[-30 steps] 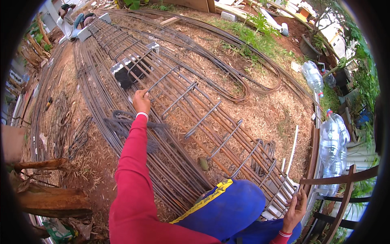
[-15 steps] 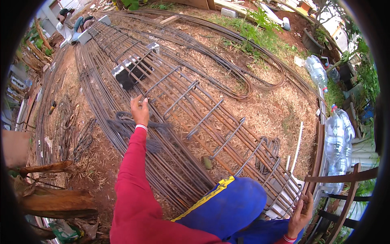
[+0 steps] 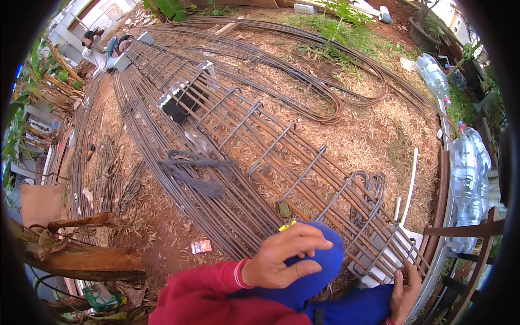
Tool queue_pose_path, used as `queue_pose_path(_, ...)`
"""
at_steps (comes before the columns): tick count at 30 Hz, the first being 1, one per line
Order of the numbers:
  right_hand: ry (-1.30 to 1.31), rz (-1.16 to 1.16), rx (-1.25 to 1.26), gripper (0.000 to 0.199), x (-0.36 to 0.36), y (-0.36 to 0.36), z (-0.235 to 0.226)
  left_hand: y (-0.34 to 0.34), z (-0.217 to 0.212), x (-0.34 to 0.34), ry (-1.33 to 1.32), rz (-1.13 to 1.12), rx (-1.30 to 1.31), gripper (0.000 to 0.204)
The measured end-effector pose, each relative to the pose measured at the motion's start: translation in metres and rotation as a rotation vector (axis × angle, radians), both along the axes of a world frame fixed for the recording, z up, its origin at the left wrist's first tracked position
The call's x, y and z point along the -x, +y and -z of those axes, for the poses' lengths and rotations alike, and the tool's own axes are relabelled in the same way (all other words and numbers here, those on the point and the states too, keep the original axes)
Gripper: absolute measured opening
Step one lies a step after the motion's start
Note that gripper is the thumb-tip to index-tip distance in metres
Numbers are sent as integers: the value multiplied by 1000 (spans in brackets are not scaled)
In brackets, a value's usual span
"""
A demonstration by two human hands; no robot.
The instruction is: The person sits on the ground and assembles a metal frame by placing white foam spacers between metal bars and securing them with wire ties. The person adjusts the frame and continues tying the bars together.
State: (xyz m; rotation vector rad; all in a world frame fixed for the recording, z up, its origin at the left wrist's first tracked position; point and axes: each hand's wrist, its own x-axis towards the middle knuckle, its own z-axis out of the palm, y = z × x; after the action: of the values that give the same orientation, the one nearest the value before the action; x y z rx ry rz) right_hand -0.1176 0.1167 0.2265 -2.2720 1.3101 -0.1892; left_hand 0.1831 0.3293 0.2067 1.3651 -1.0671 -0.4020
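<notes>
My left hand hovers over my blue-clad knee, thumb and fingers apart, with nothing visible between them. My right hand is at the near end of a long rebar cage, its fingers stretched up beside the bar ends; I see nothing held in it. The cage is made of rusty lengthwise bars with square grey stirrups around them, some tilted. A black-and-white block props it at mid-length. Left of the cage, a bundle of thin tie wire lies across loose straight rebars.
Bent rebars loop over the straw-covered ground to the right. Large plastic bottles stand along the right edge by a wooden frame. Cut trunks lie at left. A person crouches at the cage's far end.
My left hand has come back from beside the cage's middle to above my knee. My right hand has stayed by the near bar ends. The view has shifted slightly.
</notes>
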Motion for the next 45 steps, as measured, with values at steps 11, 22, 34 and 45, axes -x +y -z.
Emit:
queue_pose_path(11,-51,5,-292,29,25,-50,20,-45,-33,44,-450,-56,-288,33)
queue_pose_path(22,183,-67,-478,24,47,-45,34,-37,-106,40,-190,-113,-642,20)
queue_pose_path(34,403,-42,-385,21,44,86,-73,9,-144,46,41,90,-1011,19)
queue_pose_path(45,213,20,-241,26,-38,120,-195,44,-154,75,45,221,-1160,20)
